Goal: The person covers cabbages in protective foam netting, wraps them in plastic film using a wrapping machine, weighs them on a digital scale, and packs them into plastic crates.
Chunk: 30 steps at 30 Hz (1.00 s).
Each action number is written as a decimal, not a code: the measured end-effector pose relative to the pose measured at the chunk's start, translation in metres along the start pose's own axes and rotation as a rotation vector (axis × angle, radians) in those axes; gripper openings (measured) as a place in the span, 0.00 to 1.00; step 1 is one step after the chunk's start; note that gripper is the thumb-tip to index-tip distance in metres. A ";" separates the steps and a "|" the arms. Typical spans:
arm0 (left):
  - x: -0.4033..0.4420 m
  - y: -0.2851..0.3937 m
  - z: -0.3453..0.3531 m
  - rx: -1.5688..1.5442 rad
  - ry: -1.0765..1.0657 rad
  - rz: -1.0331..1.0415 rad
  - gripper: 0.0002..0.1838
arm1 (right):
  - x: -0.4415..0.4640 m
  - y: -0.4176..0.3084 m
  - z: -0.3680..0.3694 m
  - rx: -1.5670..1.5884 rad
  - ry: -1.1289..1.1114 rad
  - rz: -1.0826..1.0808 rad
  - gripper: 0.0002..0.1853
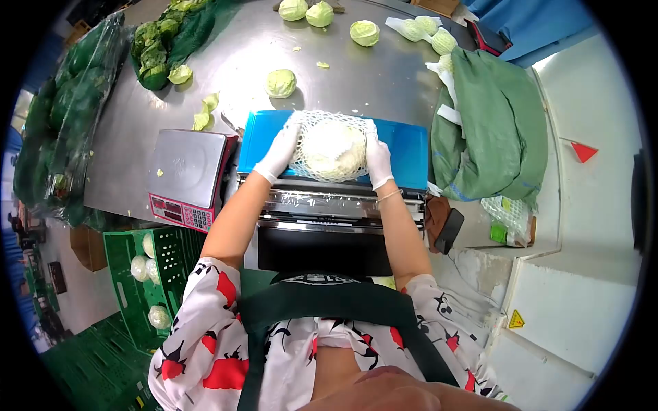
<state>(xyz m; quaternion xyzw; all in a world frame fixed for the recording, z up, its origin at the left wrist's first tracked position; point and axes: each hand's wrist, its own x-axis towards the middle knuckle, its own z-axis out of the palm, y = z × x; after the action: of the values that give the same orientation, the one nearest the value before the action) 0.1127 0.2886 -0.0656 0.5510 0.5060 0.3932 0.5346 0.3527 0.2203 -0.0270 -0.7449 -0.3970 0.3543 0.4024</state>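
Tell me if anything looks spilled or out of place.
Minor mess: loose leaves lie on the metal table, left of the blue panel, and a small pale scrap sits on the scale, where it might skew a weighing. Nothing seems wrong with the netted cabbage between the left hand and right hand.

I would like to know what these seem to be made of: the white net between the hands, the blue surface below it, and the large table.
White net: probably soft plastic foam, matte; its pale strands form an open mesh.
Blue surface: perhaps plastic or coated metal; it looks smooth, evenly coloured.
Large table: most likely stainless steel, satin finish; grey, with blurred bright reflections.
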 end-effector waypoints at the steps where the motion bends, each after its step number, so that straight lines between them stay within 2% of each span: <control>1: 0.005 0.001 0.009 -0.161 0.021 -0.101 0.21 | 0.004 -0.004 0.001 0.011 -0.053 0.080 0.38; 4: -0.009 0.021 0.017 -0.546 0.003 -0.288 0.21 | -0.013 -0.030 -0.001 0.104 -0.034 0.037 0.39; 5: -0.002 -0.003 0.008 -0.931 -0.195 -0.557 0.20 | -0.018 -0.036 0.001 0.099 -0.027 -0.001 0.37; 6: -0.034 0.071 0.015 -1.055 -0.211 -0.687 0.19 | -0.025 -0.046 -0.002 0.168 -0.104 -0.008 0.29; 8: -0.047 0.085 0.017 -1.274 -0.396 -0.762 0.24 | -0.029 -0.069 -0.006 0.312 -0.147 -0.242 0.19; 10: -0.063 0.057 0.016 -1.096 -0.316 -0.601 0.20 | -0.018 -0.094 -0.027 0.493 -0.565 -0.038 0.13; 11: -0.066 0.047 0.014 -1.002 -0.283 -0.521 0.18 | 0.005 -0.091 -0.041 0.411 -0.752 0.042 0.14; 12: -0.065 0.052 0.014 -1.022 -0.296 -0.511 0.18 | 0.033 -0.064 -0.043 0.489 -0.900 0.051 0.14; 14: -0.058 0.078 0.010 -1.072 -0.314 -0.470 0.18 | 0.038 -0.049 -0.042 0.559 -0.505 0.047 0.15; 15: -0.052 0.092 0.009 -0.952 -0.273 -0.385 0.19 | 0.038 -0.036 -0.040 0.532 -0.309 0.069 0.22; 17: -0.043 0.112 0.009 -0.711 -0.190 -0.232 0.21 | 0.008 -0.051 -0.037 0.760 -0.501 0.167 0.28; 18: -0.035 0.109 0.010 -0.802 -0.285 -0.236 0.23 | -0.010 -0.056 -0.030 0.873 -0.594 0.221 0.30; 19: -0.023 0.105 0.010 -0.891 -0.382 -0.241 0.26 | -0.025 -0.046 -0.014 0.631 -0.526 -0.042 0.37; 20: -0.010 0.098 0.010 -0.979 -0.479 -0.246 0.28 | -0.043 -0.049 -0.011 0.547 -0.436 -0.085 0.40; 21: 0.003 0.085 0.006 -0.985 -0.586 -0.151 0.36 | -0.043 -0.040 -0.009 0.602 -0.420 -0.013 0.42; 24: 0.011 0.078 -0.005 -1.044 -0.039 -0.083 0.38 | -0.045 -0.032 -0.006 0.662 -0.344 0.130 0.42; 25: 0.000 0.082 -0.001 -0.474 0.110 0.110 0.38 | -0.046 -0.032 -0.006 0.665 -0.312 0.166 0.42; 28: -0.028 0.062 0.003 0.048 -0.061 0.203 0.38 | -0.045 -0.034 0.003 0.307 -0.169 -0.182 0.40; 29: -0.048 0.066 0.015 0.134 -0.205 0.171 0.37 | -0.043 -0.034 0.008 0.401 -0.203 -0.215 0.37; 30: -0.059 0.082 0.021 0.319 -0.114 0.186 0.36 | -0.044 -0.042 0.004 0.382 -0.257 -0.181 0.34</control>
<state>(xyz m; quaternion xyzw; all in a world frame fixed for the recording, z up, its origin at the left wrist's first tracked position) 0.1341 0.2337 0.0188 0.6945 0.4778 0.3239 0.4295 0.3175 0.1980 0.0172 -0.5657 -0.4356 0.4773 0.5122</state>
